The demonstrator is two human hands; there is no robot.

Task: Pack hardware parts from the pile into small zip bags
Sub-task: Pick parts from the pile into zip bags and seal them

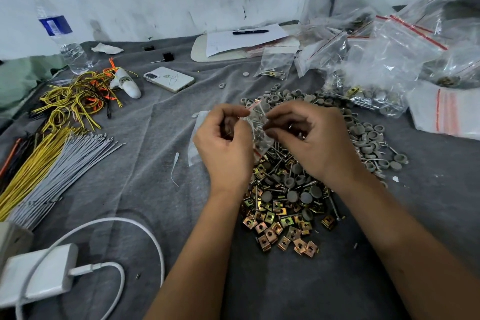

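A small clear zip bag point(255, 125) with a red strip at its mouth is held up above the grey cloth, tilted, with thin metal screws visible inside it. Below and behind it lies the pile of hardware parts point(293, 189): brass-coloured square clip nuts nearest the person, long screws mixed through the middle, and round grey caps spreading to the far side and to the right.
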